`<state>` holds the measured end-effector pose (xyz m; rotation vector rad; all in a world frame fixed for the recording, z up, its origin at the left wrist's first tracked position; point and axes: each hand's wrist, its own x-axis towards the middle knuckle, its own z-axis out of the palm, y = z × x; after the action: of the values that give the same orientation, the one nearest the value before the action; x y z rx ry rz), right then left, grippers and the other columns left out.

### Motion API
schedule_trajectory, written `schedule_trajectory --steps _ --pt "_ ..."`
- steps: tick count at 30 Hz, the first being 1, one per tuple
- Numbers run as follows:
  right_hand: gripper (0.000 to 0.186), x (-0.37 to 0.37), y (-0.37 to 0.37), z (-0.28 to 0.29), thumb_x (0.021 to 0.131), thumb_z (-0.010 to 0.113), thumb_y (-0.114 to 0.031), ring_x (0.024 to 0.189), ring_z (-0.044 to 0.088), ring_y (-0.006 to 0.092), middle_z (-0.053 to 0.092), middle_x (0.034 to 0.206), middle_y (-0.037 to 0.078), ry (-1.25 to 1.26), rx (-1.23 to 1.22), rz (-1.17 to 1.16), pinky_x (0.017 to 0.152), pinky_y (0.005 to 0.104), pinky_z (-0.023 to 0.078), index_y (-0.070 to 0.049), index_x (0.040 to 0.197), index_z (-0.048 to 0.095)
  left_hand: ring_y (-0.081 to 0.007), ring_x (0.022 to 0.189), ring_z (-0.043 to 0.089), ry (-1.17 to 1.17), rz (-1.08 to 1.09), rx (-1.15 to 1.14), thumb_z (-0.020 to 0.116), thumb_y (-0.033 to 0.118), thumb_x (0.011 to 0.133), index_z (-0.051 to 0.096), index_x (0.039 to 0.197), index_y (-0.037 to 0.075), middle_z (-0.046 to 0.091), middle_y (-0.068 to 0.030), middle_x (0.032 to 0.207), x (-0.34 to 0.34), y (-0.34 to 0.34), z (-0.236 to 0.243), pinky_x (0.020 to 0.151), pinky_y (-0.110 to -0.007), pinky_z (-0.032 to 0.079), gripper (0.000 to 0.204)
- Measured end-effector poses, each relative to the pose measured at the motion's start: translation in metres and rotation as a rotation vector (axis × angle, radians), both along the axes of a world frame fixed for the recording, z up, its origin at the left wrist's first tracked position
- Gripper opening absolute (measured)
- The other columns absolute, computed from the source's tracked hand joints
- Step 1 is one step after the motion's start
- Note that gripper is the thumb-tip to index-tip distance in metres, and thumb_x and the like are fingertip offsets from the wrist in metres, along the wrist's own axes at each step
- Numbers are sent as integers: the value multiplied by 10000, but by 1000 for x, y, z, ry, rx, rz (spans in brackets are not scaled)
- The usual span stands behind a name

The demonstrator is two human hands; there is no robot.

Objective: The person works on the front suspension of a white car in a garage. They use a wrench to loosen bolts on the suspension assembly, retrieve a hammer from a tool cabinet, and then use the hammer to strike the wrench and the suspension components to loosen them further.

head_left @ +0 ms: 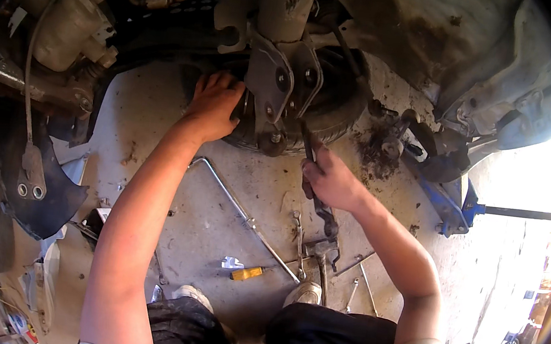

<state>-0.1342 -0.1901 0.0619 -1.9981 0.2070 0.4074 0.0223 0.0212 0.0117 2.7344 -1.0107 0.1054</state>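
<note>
My left hand (215,104) rests with fingers apart and slightly bent on a dark part just left of the strut bracket (269,76), above a tire (331,127) lying on the floor. My right hand (326,174) is closed round a dark metal tool (309,142), held upright and slanted, its upper end beside the bracket's lower right. The strut tube (284,3) runs up from the bracket out of view.
A brake caliper (67,33) hangs at upper left. A blue jack (452,206) stands at right. A long bar (225,193), a yellow-handled screwdriver (247,273), wrenches (299,232) and other tools lie on the concrete floor (149,144) near my shoes (302,294).
</note>
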Motion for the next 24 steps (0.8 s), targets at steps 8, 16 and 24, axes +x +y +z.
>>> schedule_trajectory --steps 8,16,24 --pt "244 51 -28 44 890 532 -181 826 598 208 593 880 143 -13 -183 202 696 325 486 41 902 633 -336 1320 296 40 3 3 757 173 687 609 1038 32 407 -158 1338 -2 -4 8 1127 -498 195 406" --pt "530 2 -10 -51 859 527 -158 631 610 399 611 783 270 -469 -500 293 609 455 509 37 1324 363 -337 1309 308 25 -4 0 762 175 674 627 999 23 420 -149 1328 0 0 3 1117 -505 208 383" --pt "914 14 21 -153 835 518 -87 618 610 405 606 664 237 -438 -402 -34 591 449 506 7 1439 -162 -344 1314 304 -18 -47 -28 758 170 664 624 996 15 421 -156 1333 3 -4 2 1119 -506 206 390"
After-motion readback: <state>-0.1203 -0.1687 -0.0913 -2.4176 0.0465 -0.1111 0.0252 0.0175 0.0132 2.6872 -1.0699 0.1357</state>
